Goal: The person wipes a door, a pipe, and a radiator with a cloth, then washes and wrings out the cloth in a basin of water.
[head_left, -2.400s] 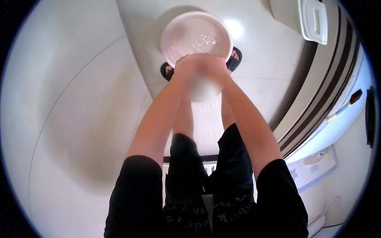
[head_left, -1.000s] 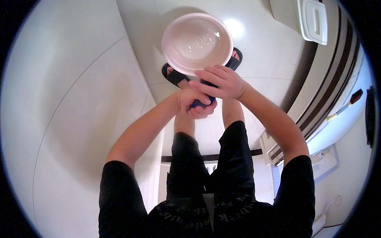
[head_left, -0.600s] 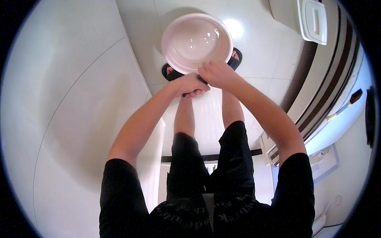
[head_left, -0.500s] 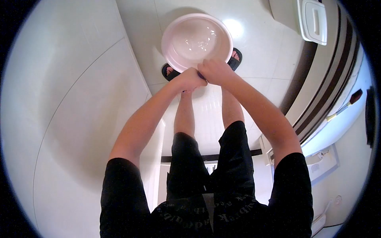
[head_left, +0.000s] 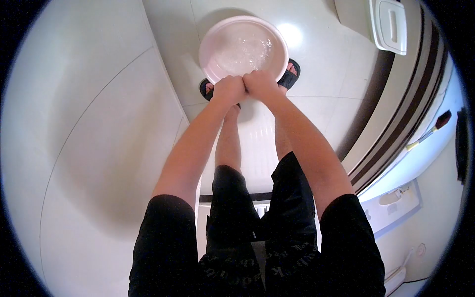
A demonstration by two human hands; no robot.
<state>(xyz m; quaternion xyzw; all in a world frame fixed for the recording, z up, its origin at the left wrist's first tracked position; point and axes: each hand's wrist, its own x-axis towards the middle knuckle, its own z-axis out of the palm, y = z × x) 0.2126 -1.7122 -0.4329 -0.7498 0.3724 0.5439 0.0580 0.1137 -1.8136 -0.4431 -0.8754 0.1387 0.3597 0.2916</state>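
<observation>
My left hand (head_left: pixel 230 90) and my right hand (head_left: pixel 259 84) are closed side by side at the near rim of a pink basin (head_left: pixel 207 37). Both are wrapped round a dark blue item, of which only a small dark bit shows between the fists; the fingers hide the rest. The basin stands on the tiled floor and holds clear water with a rippled, glinting surface.
Black sandals (head_left: pixel 292 74) are on my feet, close to either side of the basin. A white lidded bin (head_left: pixel 389 27) stands at the upper right. A brush (head_left: pixel 429 131) lies at the right, beyond brown and white stripes. A white panel (head_left: pixel 99 148) runs along the left.
The blue item showed more between my hands earlier. Since then both fists have come level, side by side, my left hand moving up towards the basin. The water's glints have spread into more ripples.
</observation>
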